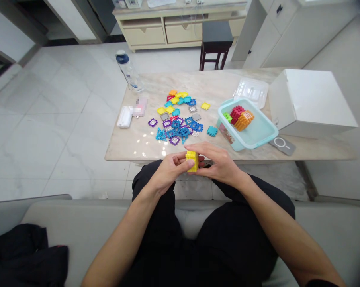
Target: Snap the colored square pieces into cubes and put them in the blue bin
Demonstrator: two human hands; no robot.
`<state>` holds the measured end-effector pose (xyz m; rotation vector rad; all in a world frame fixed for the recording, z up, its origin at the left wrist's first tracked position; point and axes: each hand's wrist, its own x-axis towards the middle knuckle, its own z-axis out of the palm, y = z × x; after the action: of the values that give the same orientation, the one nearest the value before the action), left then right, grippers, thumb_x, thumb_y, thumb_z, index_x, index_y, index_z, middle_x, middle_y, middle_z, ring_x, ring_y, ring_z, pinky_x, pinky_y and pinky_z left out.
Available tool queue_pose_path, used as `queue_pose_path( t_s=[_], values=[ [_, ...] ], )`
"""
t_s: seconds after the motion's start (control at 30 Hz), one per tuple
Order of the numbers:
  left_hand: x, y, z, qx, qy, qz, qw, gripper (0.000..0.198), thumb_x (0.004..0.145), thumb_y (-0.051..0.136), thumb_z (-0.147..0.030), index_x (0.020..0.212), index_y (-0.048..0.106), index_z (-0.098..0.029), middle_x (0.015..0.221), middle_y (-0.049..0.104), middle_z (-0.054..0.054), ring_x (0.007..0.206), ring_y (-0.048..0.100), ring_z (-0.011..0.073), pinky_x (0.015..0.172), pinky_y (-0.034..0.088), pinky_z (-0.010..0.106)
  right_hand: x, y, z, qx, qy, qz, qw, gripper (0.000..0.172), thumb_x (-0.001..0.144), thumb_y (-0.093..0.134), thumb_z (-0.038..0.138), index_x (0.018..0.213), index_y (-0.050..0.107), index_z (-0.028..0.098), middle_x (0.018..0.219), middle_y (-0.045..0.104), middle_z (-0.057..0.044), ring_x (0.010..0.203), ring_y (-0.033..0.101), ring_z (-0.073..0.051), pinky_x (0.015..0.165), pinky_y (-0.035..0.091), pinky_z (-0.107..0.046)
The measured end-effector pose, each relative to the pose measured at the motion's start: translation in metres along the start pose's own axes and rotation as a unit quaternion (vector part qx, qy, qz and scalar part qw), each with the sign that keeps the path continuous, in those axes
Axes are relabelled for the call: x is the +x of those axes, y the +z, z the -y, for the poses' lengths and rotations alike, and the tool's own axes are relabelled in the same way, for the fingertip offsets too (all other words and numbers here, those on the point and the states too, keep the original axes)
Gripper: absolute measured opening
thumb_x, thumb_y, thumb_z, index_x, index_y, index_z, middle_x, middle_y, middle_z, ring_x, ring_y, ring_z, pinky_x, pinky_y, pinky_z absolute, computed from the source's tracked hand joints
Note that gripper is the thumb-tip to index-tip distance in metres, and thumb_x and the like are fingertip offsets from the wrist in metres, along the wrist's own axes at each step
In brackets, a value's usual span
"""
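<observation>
Just in front of the table's near edge, a stack of yellow interlocking building tiles [192, 161] is held between both hands. My left hand [171, 169] is closed on the stack from the left, its thumb lying across the near face. From the right, my right hand [217, 163] grips the same stack with thumb below and fingers above. Beyond the hands lies a pile of loose interlocking tiles [176, 129] in blue, purple, grey, yellow and red. A single teal tile [212, 130] and a single yellow tile [205, 106] lie apart from the pile.
On the right stands a light-blue plastic bin [257, 133] holding red, orange and green tile stacks. Around it are a clear lid [251, 91], a white box [314, 99] and a grey phone-like device [283, 145]. A water bottle [130, 73] and a tissue pack [125, 117] are at left.
</observation>
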<state>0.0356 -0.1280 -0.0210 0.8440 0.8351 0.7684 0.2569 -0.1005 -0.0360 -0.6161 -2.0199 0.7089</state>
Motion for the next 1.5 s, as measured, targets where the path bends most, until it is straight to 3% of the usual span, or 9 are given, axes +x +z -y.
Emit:
queue_pose_path(
  t_s=[0.23, 0.57, 0.67, 0.77, 0.87, 1.0, 1.1, 1.37, 1.5],
  values=[
    [0.000, -0.003, 0.002, 0.025, -0.012, -0.015, 0.999, 0.061, 0.082, 0.101, -0.055, 0.124, 0.088, -0.014, 0.125, 0.087, 0.019, 0.124, 0.082, 0.0377, 0.107, 0.063, 0.041, -0.002, 0.005, 0.000, -0.023, 0.000, -0.002, 1.000, 0.056, 0.099, 0.090, 0.033, 0.152, 0.073, 0.028, 0.140, 0.083, -0.011, 0.129, 0.080, -0.029, 0.114, 0.065, -0.045],
    [-0.002, 0.002, -0.004, 0.048, -0.031, -0.006, 0.998, 0.062, 0.081, 0.099, -0.061, 0.120, 0.086, -0.014, 0.118, 0.088, 0.017, 0.119, 0.083, 0.0375, 0.100, 0.063, 0.040, -0.006, 0.013, -0.006, -0.033, -0.029, -0.021, 0.999, 0.065, 0.096, 0.093, 0.033, 0.157, 0.070, 0.029, 0.127, 0.085, -0.009, 0.115, 0.082, -0.028, 0.103, 0.067, -0.044],
    [-0.002, 0.002, -0.007, 0.055, -0.008, -0.058, 0.997, 0.063, 0.082, 0.100, -0.057, 0.128, 0.081, -0.017, 0.126, 0.086, 0.016, 0.123, 0.080, 0.0355, 0.103, 0.060, 0.040, -0.008, 0.010, -0.014, -0.045, -0.023, -0.026, 0.998, 0.059, 0.098, 0.091, 0.035, 0.153, 0.071, 0.029, 0.129, 0.084, -0.009, 0.117, 0.082, -0.028, 0.104, 0.067, -0.043],
    [-0.002, -0.002, -0.009, 0.043, 0.037, -0.164, 0.985, 0.057, 0.091, 0.092, -0.057, 0.131, 0.076, -0.020, 0.138, 0.083, 0.015, 0.131, 0.077, 0.0322, 0.110, 0.056, 0.040, -0.010, -0.002, -0.035, -0.113, 0.052, -0.013, 0.992, 0.054, 0.097, 0.093, 0.040, 0.146, 0.074, 0.026, 0.129, 0.084, -0.011, 0.118, 0.081, -0.030, 0.107, 0.066, -0.046],
    [-0.005, -0.011, -0.013, 0.010, 0.055, -0.216, 0.975, 0.047, 0.097, 0.083, -0.053, 0.129, 0.074, -0.019, 0.132, 0.084, 0.015, 0.124, 0.078, 0.0285, 0.107, 0.055, 0.039, -0.010, -0.014, -0.065, -0.229, 0.149, 0.042, 0.961, 0.050, 0.094, 0.094, 0.035, 0.139, 0.076, 0.021, 0.126, 0.083, -0.014, 0.120, 0.079, -0.034, 0.110, 0.064, -0.048],
    [-0.016, -0.019, -0.021, -0.011, 0.031, -0.192, 0.981, 0.050, 0.097, 0.081, -0.047, 0.136, 0.072, -0.016, 0.107, 0.085, 0.010, 0.099, 0.077, 0.0233, 0.095, 0.056, 0.036, -0.002, -0.016, -0.093, -0.349, 0.263, 0.199, 0.877, 0.041, 0.096, 0.092, 0.033, 0.130, 0.078, 0.015, 0.128, 0.082, -0.020, 0.125, 0.077, -0.037, 0.111, 0.060, -0.047],
    [-0.026, -0.021, -0.024, 0.006, 0.011, -0.173, 0.985, 0.050, 0.100, 0.078, -0.046, 0.139, 0.070, -0.017, 0.106, 0.084, 0.009, 0.101, 0.075, 0.0228, 0.095, 0.055, 0.035, 0.005, -0.011, -0.102, -0.380, 0.312, 0.273, 0.827, 0.039, 0.102, 0.087, 0.041, 0.128, 0.078, 0.014, 0.128, 0.082, -0.020, 0.125, 0.077, -0.037, 0.109, 0.059, -0.042],
    [-0.034, -0.034, -0.024, 0.017, 0.015, -0.177, 0.984, 0.048, 0.099, 0.081, -0.049, 0.137, 0.072, -0.020, 0.111, 0.082, 0.008, 0.108, 0.071, 0.0236, 0.094, 0.054, 0.033, -0.001, -0.004, -0.117, -0.427, 0.353, 0.313, 0.771, 0.037, 0.104, 0.082, 0.046, 0.123, 0.077, 0.014, 0.123, 0.082, -0.021, 0.118, 0.079, -0.035, 0.099, 0.058, -0.037],
    [-0.036, -0.040, -0.024, 0.012, 0.022, -0.177, 0.984, 0.044, 0.099, 0.082, -0.046, 0.135, 0.075, -0.021, 0.112, 0.080, 0.008, 0.111, 0.071, 0.0244, 0.095, 0.055, 0.033, -0.004, 0.000, -0.122, -0.435, 0.350, 0.324, 0.764, 0.039, 0.103, 0.082, 0.046, 0.124, 0.078, 0.013, 0.129, 0.081, -0.021, 0.123, 0.076, -0.036, 0.105, 0.057, -0.039]
  ],
)
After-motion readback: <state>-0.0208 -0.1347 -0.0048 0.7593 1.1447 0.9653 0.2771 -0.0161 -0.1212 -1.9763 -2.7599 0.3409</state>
